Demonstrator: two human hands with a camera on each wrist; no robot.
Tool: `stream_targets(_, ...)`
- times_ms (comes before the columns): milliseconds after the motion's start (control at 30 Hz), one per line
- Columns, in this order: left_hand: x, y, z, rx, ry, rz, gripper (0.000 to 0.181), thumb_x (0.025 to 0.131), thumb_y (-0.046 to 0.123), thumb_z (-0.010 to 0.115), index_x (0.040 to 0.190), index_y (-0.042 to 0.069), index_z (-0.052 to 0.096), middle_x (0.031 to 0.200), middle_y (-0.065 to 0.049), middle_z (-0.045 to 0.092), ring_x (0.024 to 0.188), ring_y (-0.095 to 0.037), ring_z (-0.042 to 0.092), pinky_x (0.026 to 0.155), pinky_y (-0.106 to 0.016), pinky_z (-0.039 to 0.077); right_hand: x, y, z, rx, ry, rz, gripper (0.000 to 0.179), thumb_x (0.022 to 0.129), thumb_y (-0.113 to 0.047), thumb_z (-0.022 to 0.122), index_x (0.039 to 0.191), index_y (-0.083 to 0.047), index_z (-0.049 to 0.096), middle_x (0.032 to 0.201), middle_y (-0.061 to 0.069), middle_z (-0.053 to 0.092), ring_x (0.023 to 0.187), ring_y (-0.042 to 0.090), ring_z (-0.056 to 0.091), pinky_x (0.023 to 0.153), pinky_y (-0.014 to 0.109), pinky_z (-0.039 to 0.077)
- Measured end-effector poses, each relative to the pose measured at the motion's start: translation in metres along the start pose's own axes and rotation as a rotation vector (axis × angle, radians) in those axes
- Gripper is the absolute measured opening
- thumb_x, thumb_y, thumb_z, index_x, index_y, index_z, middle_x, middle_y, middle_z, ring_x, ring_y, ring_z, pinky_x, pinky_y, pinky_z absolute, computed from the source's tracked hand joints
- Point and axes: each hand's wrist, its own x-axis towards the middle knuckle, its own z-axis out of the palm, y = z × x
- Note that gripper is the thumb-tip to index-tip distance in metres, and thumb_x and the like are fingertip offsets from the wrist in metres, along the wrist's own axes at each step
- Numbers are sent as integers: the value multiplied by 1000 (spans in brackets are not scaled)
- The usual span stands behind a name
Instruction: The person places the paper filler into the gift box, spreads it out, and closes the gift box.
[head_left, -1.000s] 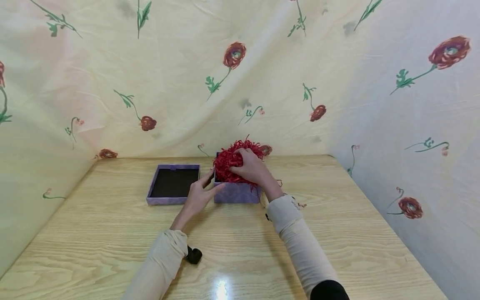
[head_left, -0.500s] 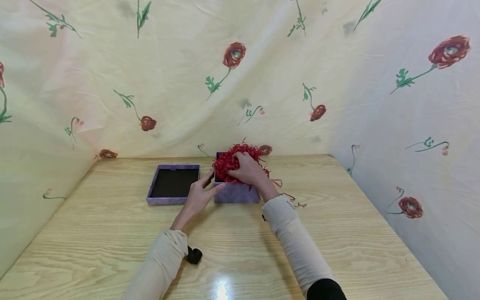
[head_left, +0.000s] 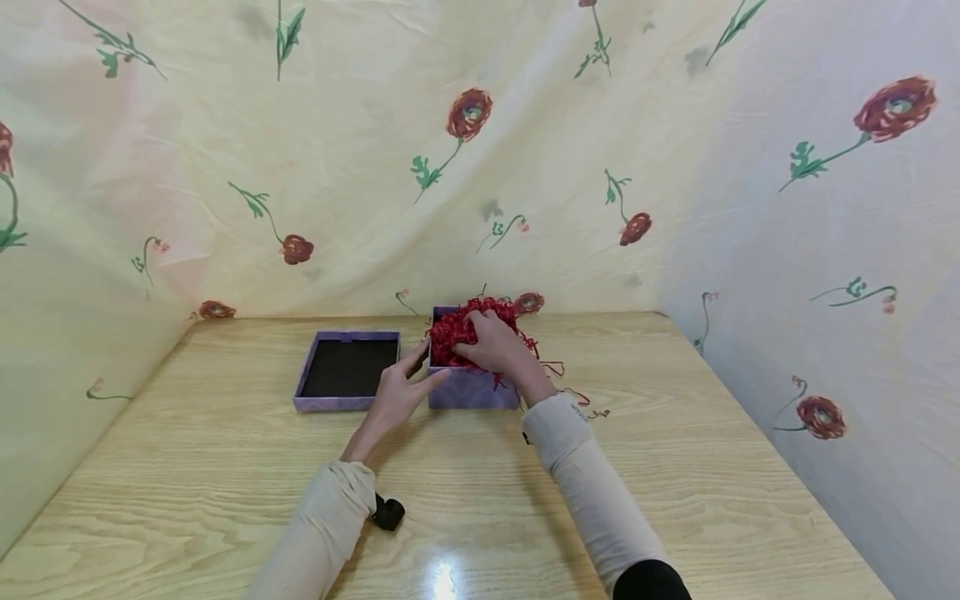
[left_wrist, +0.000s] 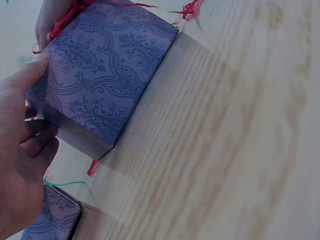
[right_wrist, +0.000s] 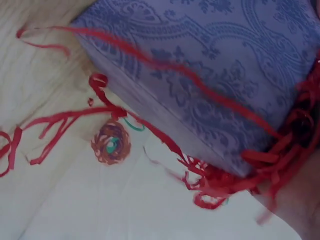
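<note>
A purple patterned box (head_left: 472,392) stands near the back of the table, its top open and full of red shredded paper (head_left: 447,335). My left hand (head_left: 395,398) grips the box's near left corner. In the left wrist view the thumb touches the patterned face (left_wrist: 107,70) at the top edge, and the fingers bend along the side. Over the opening, my right hand (head_left: 495,343) has thumb and fingers bent into the shredded paper, fingertips partly hidden. Red strands (right_wrist: 210,185) hang over the box's rim in the right wrist view.
Left of the box lies its purple lid (head_left: 333,404), black inside turned up. Loose red strands (head_left: 576,395) trail onto the wooden table (head_left: 675,467) at the right. A flower-printed cloth (head_left: 360,167) rises behind the table and along its sides.
My right hand has moved down and slightly left, and the heap of red shredded paper sits lower in the box. The left hand has stayed at the corner.
</note>
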Motion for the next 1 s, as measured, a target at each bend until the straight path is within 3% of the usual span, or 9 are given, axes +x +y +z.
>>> stream_targets(367, 0, -1, 0, 4, -2, -4, 75, 100, 36, 72, 161, 11, 37, 158, -17, 43, 143, -37, 44, 110, -52, 43, -26, 5, -11, 31, 122, -115, 53, 101, -31, 70, 142, 1, 56, 139, 23, 52, 125, 39, 55, 104, 53, 48)
stream_targets(767, 0, -1, 0, 3, -9, 19, 74, 100, 34, 71, 161, 9, 37, 157, -19, 43, 142, -37, 44, 110, -52, 43, -65, 4, -22, -46, 162, -161, 46, 102, -26, 70, 136, 2, 60, 130, 23, 58, 112, 37, 61, 93, 51, 54)
stream_targets(1000, -1, 0, 0, -12, -3, 15, 75, 100, 32, 73, 162, 11, 37, 157, -19, 43, 142, -37, 44, 110, -53, 43, -68, 2, -17, -22, 109, -200, 41, 104, -23, 67, 134, 4, 61, 128, 22, 60, 109, 34, 63, 91, 48, 54)
